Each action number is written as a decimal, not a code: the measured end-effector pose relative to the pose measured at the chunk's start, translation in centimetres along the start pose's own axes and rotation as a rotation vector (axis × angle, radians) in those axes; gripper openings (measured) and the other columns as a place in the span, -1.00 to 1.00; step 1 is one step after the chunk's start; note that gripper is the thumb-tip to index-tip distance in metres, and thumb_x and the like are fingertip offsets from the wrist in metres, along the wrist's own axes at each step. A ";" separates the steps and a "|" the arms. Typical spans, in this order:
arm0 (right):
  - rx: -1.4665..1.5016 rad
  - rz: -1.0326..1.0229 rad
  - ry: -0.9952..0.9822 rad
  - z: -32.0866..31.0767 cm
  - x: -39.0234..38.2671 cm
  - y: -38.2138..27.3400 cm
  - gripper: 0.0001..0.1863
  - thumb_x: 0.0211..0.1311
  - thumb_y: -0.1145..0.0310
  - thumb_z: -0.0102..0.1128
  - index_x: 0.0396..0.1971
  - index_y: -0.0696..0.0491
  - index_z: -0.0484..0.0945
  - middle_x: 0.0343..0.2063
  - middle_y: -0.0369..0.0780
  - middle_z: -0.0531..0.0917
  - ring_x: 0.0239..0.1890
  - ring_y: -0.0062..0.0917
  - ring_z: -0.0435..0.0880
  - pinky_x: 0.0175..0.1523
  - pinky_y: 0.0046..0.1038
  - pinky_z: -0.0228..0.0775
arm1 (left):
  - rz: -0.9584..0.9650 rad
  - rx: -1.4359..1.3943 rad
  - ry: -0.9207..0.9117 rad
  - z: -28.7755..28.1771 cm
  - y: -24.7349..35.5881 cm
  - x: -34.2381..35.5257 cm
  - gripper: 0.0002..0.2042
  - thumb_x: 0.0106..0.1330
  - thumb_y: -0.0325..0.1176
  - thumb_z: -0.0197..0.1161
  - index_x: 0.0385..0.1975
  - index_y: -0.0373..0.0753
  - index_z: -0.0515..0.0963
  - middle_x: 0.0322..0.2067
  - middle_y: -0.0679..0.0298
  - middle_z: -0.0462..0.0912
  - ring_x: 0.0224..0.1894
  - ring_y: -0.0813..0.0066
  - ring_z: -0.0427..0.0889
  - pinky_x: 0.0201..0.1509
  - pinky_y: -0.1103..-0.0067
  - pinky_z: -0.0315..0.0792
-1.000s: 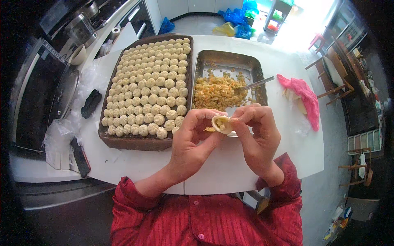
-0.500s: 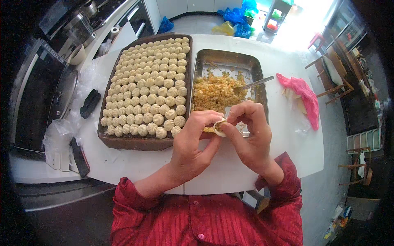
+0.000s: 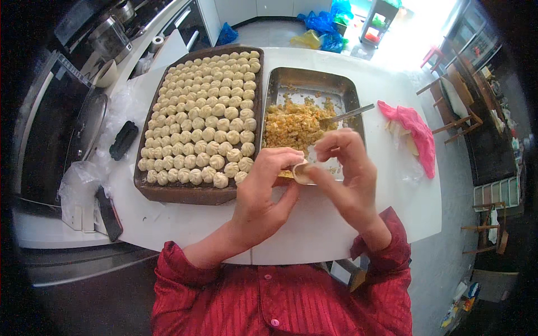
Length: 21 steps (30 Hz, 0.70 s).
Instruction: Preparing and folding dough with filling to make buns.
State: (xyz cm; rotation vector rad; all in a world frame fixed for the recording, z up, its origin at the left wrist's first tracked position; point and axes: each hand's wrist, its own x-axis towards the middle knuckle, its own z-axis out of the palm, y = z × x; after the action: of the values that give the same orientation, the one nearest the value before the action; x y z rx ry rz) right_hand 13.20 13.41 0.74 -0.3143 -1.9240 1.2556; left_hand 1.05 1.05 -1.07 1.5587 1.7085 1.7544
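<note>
A small round dough wrapper [image 3: 302, 172], cupped into an open pouch, is pinched between the thumb and fingers of my left hand [image 3: 262, 187]. My right hand [image 3: 354, 180] is slightly blurred; its thumb reaches into the wrapper's mouth while the index finger is raised clear of it. A yellowish strip [image 3: 285, 175] shows between my left fingers and thumb, too hidden to name. Behind my hands lies a metal pan [image 3: 315, 76] of chopped, orange-flecked filling [image 3: 291, 127], with a metal utensil [image 3: 352, 113] stuck in it.
Left of the pan, a dark tray [image 3: 185, 195] holds rows of pleated dumplings [image 3: 210, 121]. A pink cloth or bag [image 3: 412, 131] lies on the white table [image 3: 347, 232] at right. At left are a black object [image 3: 123, 140], clear plastic [image 3: 84, 187] and a phone-like slab [image 3: 109, 215].
My right index finger has lifted away from the wrapper and the hand has opened slightly to the right. My left hand keeps its hold almost in place.
</note>
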 end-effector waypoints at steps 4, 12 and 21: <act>-0.029 -0.027 0.117 -1.2 0.6 0.5 -0.75 0.12 0.64 0.25 -0.20 0.16 0.47 -0.35 -0.25 0.52 -0.26 -0.60 0.53 -0.05 -0.55 0.40 | -0.251 -0.262 -0.012 -0.1 -0.2 0.1 -0.68 0.25 -0.65 0.25 -0.01 -0.33 0.44 -0.06 0.19 0.57 -0.01 0.48 0.61 -0.05 0.56 0.61; -0.836 -0.200 -0.103 -1.8 0.9 0.7 -0.87 0.16 0.66 0.12 -0.31 0.17 0.56 -0.39 -0.15 0.63 -0.38 -0.31 0.64 -0.19 -0.44 0.48 | -0.416 -0.517 0.040 -0.9 0.2 0.5 -0.71 0.34 -0.65 0.17 0.04 -0.34 0.41 -0.04 0.20 0.58 -0.02 0.47 0.63 0.02 0.52 0.63; -0.519 0.107 -0.043 -0.8 0.0 0.5 -0.84 0.23 0.58 0.24 -0.19 0.19 0.59 -0.30 -0.11 0.64 -0.40 -0.48 0.68 -0.36 -0.46 0.53 | -0.338 -0.394 0.067 -0.7 0.1 0.3 -0.69 0.32 -0.67 0.18 0.03 -0.31 0.41 -0.04 0.26 0.53 0.03 0.54 0.56 0.06 0.58 0.57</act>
State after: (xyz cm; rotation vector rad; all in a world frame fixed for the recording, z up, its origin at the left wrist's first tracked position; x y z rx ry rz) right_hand 13.67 14.19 0.43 -0.6657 -2.2780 0.8116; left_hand 0.39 0.86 -0.66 0.9939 1.4347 1.8350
